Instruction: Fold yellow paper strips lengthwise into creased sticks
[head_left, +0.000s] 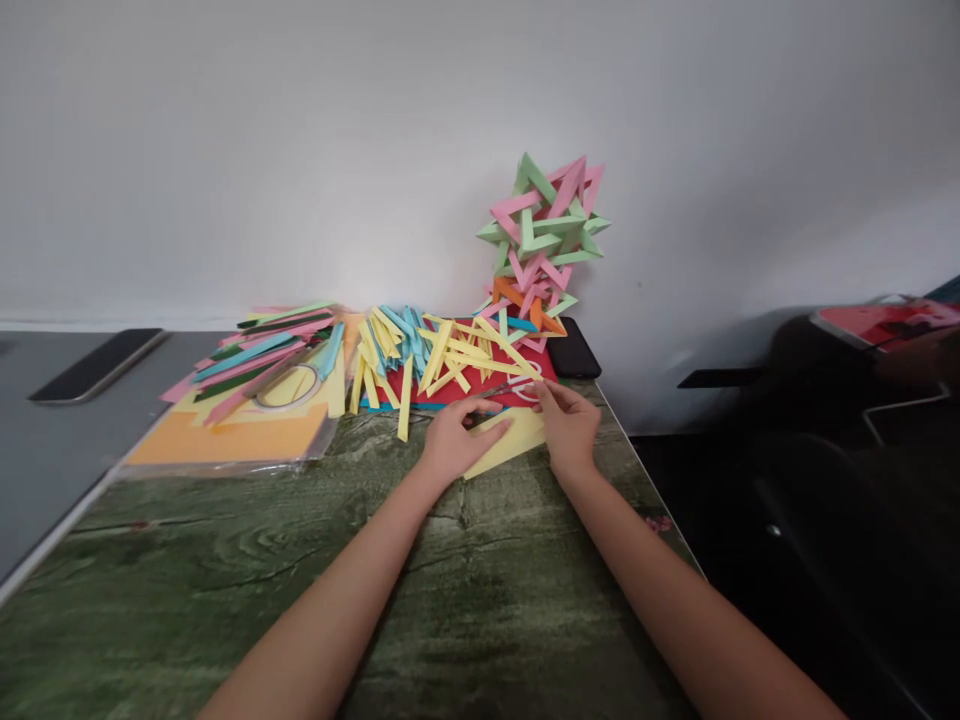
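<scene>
A pale yellow sheet of paper [511, 446] lies slanted on the table between my hands. My left hand [456, 438] is at its left end, the thumb stretched across the paper and the fingers curled behind its upper edge. At the right end, my right hand [571, 425] is pinched, thumb against index finger, at the paper's upper corner. A thin dark object [499, 389] shows just above my left fingers; I cannot make out its kind. Just beyond the hands, folded yellow paper strips [459, 360] are heaped on a red sheet [551, 372].
A paper star model [551, 225] in green and pink stands against the wall. Next to it lies a black phone [574, 348]. Leftward are blue strips [405, 335], a roll of tape [289, 388], an orange paper packet [225, 440] and another phone [97, 365]. The table's right edge is near.
</scene>
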